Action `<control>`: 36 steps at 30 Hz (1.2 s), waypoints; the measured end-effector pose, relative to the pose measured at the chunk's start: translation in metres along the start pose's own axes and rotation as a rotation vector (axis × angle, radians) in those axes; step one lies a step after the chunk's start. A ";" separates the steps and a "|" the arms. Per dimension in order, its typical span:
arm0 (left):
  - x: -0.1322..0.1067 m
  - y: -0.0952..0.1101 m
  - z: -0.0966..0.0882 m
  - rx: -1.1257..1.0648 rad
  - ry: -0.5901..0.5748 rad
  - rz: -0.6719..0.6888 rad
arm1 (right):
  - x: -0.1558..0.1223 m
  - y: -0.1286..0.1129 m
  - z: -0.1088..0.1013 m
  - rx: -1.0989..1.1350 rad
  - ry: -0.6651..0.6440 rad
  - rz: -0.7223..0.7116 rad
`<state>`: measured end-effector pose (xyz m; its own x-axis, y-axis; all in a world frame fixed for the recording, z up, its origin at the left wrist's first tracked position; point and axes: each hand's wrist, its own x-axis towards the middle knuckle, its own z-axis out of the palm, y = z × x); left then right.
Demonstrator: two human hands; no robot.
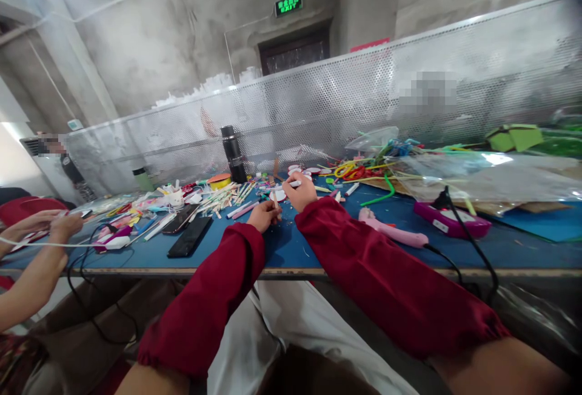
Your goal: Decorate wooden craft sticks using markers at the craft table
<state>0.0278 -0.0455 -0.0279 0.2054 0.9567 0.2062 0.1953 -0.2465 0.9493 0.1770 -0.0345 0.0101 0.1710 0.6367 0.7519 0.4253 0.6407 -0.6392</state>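
My left hand (265, 216), in a dark red sleeve, is closed above the blue table, pinching a small tan stick (275, 200) that points up. Close by on the right, my right hand (302, 193) is closed on a white marker (294, 184), held slanted like a pen. A white disc with a red rim (278, 195) lies between the two hands, partly hidden by the fingers. More such discs (313, 171) are just beyond my right hand. Several loose markers (240, 210) lie to the left of my left hand.
A pink glue gun (395, 230) and a purple corded device (450, 219) lie at right, near plastic sheeting (500, 176). Left are two phones (190, 237), a paper cup (174, 198) and a black thermos (233, 155). Another person's hands (63, 225) work at far left.
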 end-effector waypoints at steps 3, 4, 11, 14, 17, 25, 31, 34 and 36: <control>0.000 0.002 0.000 0.000 -0.005 -0.005 | 0.000 -0.002 -0.001 0.002 -0.002 -0.003; 0.000 0.002 0.000 0.000 -0.006 -0.007 | 0.000 -0.002 -0.002 0.002 0.000 -0.001; 0.000 0.002 0.000 0.001 -0.005 -0.012 | 0.000 -0.002 -0.002 -0.003 -0.003 0.008; 0.000 0.001 0.000 -0.001 -0.001 -0.007 | 0.000 0.000 -0.001 -0.005 0.005 0.004; 0.000 0.000 0.000 -0.002 0.005 -0.001 | 0.001 0.001 -0.001 -0.008 -0.005 -0.014; -0.002 0.002 0.000 0.000 0.008 0.000 | 0.001 0.001 -0.002 -0.025 -0.009 -0.002; 0.001 -0.002 -0.001 -0.001 0.006 0.002 | 0.001 0.000 -0.002 -0.038 0.028 -0.011; 0.001 -0.003 -0.001 0.003 0.005 0.004 | 0.001 -0.001 -0.002 -0.030 -0.010 -0.001; 0.001 -0.002 -0.001 0.007 0.008 0.007 | 0.001 -0.001 -0.002 -0.026 -0.022 -0.005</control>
<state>0.0266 -0.0442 -0.0293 0.1987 0.9562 0.2148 0.2009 -0.2543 0.9460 0.1782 -0.0355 0.0115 0.1494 0.6430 0.7512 0.4494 0.6325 -0.6308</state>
